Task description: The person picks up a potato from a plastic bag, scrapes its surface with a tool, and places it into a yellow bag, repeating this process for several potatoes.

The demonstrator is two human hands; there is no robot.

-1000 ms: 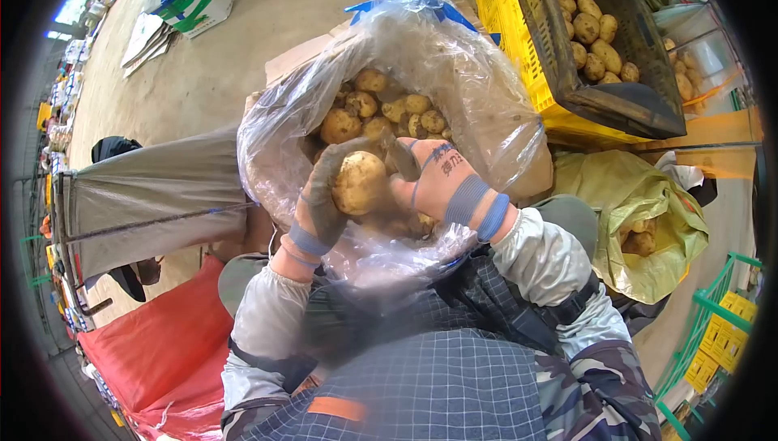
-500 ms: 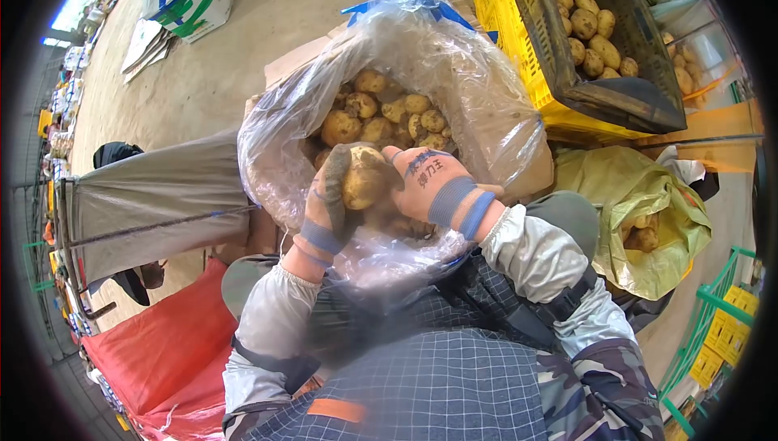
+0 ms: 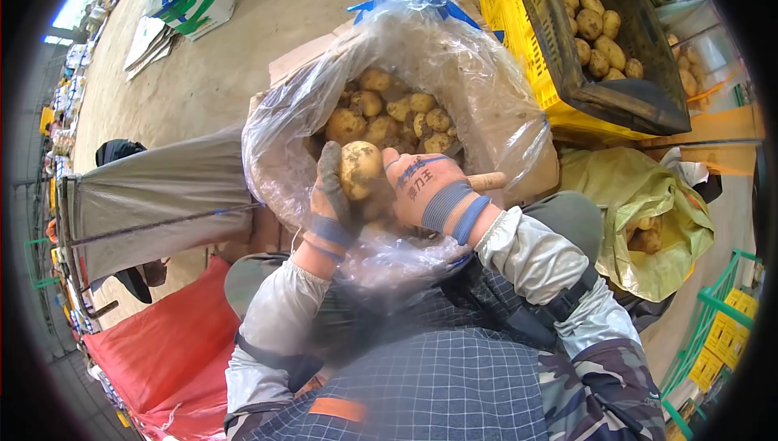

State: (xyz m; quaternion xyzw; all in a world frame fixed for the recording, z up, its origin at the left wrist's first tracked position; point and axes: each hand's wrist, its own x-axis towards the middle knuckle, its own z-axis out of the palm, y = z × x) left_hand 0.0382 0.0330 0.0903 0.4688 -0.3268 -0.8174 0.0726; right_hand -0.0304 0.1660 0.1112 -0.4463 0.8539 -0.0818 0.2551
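Observation:
My gloved left hand (image 3: 331, 190) is closed around a yellow potato (image 3: 360, 170) with dirt specks. Close against its right side is my gloved right hand (image 3: 423, 186), fingers wrapped round a tool with a light wooden handle (image 3: 488, 181). Only that handle sticks out, to the right; the tool's working end is hidden. Both hands are above an opened clear plastic bag (image 3: 279, 137) lining a cardboard box (image 3: 531, 169). Several dirt-covered potatoes (image 3: 382, 130) lie inside it, just beyond my hands.
To the upper right stands a yellow crate (image 3: 519, 44) with a dark crate (image 3: 559, 52) of potatoes on it. A yellow-green sack (image 3: 656, 190) sits right of my knee. Grey cloth (image 3: 170, 198) and red cloth (image 3: 170, 352) hang at left. A white-green carton (image 3: 198, 3) stands behind.
The potato has turned in my left hand and now shows a different face. My right hand has tilted, bringing the wooden handle into view. The camera view has shifted slightly.

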